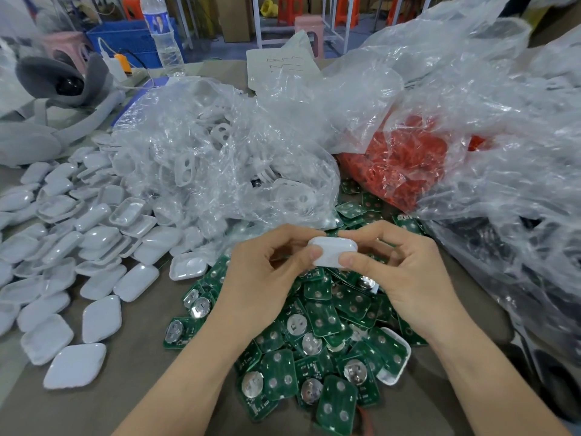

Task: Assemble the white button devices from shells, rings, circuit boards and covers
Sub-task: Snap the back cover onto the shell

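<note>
One white button device [332, 253] is held above the table [138, 376], over the near edge of the pile of green circuit boards [317, 325]; its long axis runs across the view from hand to hand, the right end a little lower; its smooth rounded face is turned up toward the camera. The left hand [267, 275] pinches the left end, thumb on the front edge and fingers curled behind; the right hand [405, 278] pinches the right end the same way; both grips are closed on the one device.

The boards lie in a loose heap, several dozen, too many to count exactly; some show round metal battery clips, others plain pads. One white shell [394, 360] sits at the heap's right edge with a board in it; another white tray-like piece [188, 266] lies hollow side up just left of the heap.

To the left, white covers [78, 247] spread over the table, many dozens, lying at mixed angles. Behind the hands are three clear plastic bags: one of white shells [220, 158], one of red rings [402, 165], one on the right with dark contents [503, 247] that I cannot make out. One water bottle [163, 36] stands at the back.
</note>
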Action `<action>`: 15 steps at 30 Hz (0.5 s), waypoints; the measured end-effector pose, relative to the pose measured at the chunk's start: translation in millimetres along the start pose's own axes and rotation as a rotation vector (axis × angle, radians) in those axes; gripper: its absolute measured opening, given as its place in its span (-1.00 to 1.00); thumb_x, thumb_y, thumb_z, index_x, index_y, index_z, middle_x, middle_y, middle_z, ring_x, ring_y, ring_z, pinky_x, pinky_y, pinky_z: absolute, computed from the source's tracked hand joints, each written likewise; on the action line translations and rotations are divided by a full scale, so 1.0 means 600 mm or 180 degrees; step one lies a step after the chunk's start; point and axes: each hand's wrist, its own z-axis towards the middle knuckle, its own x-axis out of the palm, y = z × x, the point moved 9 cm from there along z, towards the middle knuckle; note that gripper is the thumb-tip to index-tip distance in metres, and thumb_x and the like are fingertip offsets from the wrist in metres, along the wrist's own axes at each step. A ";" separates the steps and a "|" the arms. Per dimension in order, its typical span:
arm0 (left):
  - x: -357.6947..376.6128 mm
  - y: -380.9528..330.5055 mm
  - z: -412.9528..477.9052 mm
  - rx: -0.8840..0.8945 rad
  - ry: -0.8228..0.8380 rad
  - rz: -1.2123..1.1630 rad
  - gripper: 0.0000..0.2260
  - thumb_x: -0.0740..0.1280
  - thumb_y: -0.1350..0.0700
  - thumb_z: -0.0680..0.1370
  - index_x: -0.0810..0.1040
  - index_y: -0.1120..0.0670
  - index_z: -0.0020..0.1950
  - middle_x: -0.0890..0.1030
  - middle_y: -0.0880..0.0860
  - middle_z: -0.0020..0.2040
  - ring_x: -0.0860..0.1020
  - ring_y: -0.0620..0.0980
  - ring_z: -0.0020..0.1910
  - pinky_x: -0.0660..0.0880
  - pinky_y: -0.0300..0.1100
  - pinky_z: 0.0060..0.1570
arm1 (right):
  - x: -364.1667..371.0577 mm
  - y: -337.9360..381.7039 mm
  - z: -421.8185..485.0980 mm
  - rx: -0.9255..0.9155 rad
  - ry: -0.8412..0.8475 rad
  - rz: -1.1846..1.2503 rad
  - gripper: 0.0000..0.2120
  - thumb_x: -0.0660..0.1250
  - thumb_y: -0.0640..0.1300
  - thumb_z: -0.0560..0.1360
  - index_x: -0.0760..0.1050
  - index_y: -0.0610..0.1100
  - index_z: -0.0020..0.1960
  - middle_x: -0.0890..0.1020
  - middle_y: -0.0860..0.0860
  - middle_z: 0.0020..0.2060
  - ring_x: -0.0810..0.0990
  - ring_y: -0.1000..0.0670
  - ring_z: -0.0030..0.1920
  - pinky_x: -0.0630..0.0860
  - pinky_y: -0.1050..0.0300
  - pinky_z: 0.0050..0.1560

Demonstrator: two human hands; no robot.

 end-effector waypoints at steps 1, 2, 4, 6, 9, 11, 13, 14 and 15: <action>0.000 0.002 0.000 -0.0002 0.0010 -0.0006 -0.88 0.38 0.00 0.46 0.66 -0.12 -0.03 0.70 -0.14 -0.16 0.65 -0.15 -0.16 0.56 -0.30 -0.09 | 0.000 0.000 0.000 -0.0008 -0.0009 -0.0056 -0.82 0.51 -0.24 0.34 0.65 -0.03 -0.12 0.71 0.04 -0.17 0.67 -0.01 -0.11 0.55 0.28 -0.12; 0.001 0.003 0.000 0.0009 0.0019 0.0023 -0.89 0.39 0.01 0.47 0.66 -0.12 -0.03 0.70 -0.13 -0.15 0.65 -0.14 -0.14 0.58 -0.23 -0.06 | -0.001 -0.001 -0.001 -0.0005 -0.0028 -0.0093 -0.81 0.51 -0.26 0.35 0.65 -0.02 -0.12 0.71 0.05 -0.17 0.67 0.00 -0.11 0.55 0.27 -0.10; 0.001 0.003 -0.001 0.0040 0.0016 0.0121 -0.89 0.40 0.07 0.51 0.65 -0.15 -0.04 0.69 -0.13 -0.14 0.65 -0.10 -0.11 0.60 -0.05 0.00 | -0.002 -0.001 -0.001 -0.0003 -0.0081 -0.0126 -0.79 0.51 -0.28 0.35 0.65 0.02 -0.14 0.71 0.04 -0.17 0.67 0.01 -0.11 0.59 0.11 -0.04; 0.001 0.003 -0.002 0.0056 -0.0009 0.0177 -0.84 0.40 0.12 0.53 0.64 -0.16 -0.03 0.69 -0.13 -0.13 0.65 -0.08 -0.10 0.59 0.08 0.02 | -0.001 0.001 -0.002 -0.0039 -0.0106 -0.0134 -0.76 0.51 -0.27 0.34 0.65 0.08 -0.19 0.70 0.03 -0.16 0.67 -0.01 -0.12 0.60 -0.03 0.00; 0.001 0.002 -0.003 0.0069 -0.0037 0.0240 -0.81 0.40 0.14 0.54 0.62 -0.19 -0.03 0.69 -0.12 -0.14 0.65 -0.05 -0.08 0.59 0.15 0.01 | 0.001 0.004 -0.004 -0.0095 -0.0081 -0.0167 -0.76 0.51 -0.24 0.34 0.63 0.11 -0.22 0.70 0.00 -0.17 0.66 -0.03 -0.14 0.60 -0.05 -0.01; 0.004 0.001 -0.005 0.0086 -0.0040 0.0309 -0.81 0.39 0.14 0.55 0.62 -0.19 -0.04 0.69 -0.12 -0.14 0.65 -0.06 -0.08 0.60 0.06 0.00 | 0.001 0.004 -0.004 -0.0096 -0.0050 -0.0163 -0.79 0.51 -0.22 0.34 0.62 0.10 -0.22 0.69 0.00 -0.17 0.65 -0.03 -0.16 0.60 -0.01 -0.04; 0.008 -0.002 -0.007 0.0110 -0.0034 0.0361 -0.82 0.38 0.15 0.56 0.61 -0.16 -0.06 0.68 -0.16 -0.14 0.64 -0.13 -0.10 0.58 -0.20 -0.06 | 0.003 0.003 -0.003 -0.0102 0.0006 -0.0161 -0.83 0.50 -0.21 0.35 0.62 0.06 -0.21 0.69 0.02 -0.17 0.65 -0.01 -0.15 0.59 0.04 -0.05; 0.009 -0.006 -0.007 0.0146 -0.0036 0.0415 -0.83 0.37 0.15 0.56 0.60 -0.15 -0.06 0.67 -0.18 -0.14 0.64 -0.16 -0.12 0.55 -0.31 -0.14 | 0.005 0.002 -0.002 -0.0115 0.0030 -0.0164 -0.83 0.49 -0.22 0.36 0.63 0.04 -0.19 0.69 0.02 -0.17 0.66 -0.01 -0.13 0.58 0.06 -0.03; 0.011 -0.010 -0.007 0.0181 -0.0034 0.0476 -0.84 0.38 0.13 0.56 0.60 -0.16 -0.06 0.66 -0.20 -0.14 0.63 -0.17 -0.14 0.53 -0.34 -0.19 | 0.007 0.002 -0.002 -0.0134 0.0056 -0.0163 -0.84 0.49 -0.22 0.36 0.63 0.02 -0.16 0.69 0.01 -0.16 0.66 0.00 -0.11 0.58 0.08 -0.02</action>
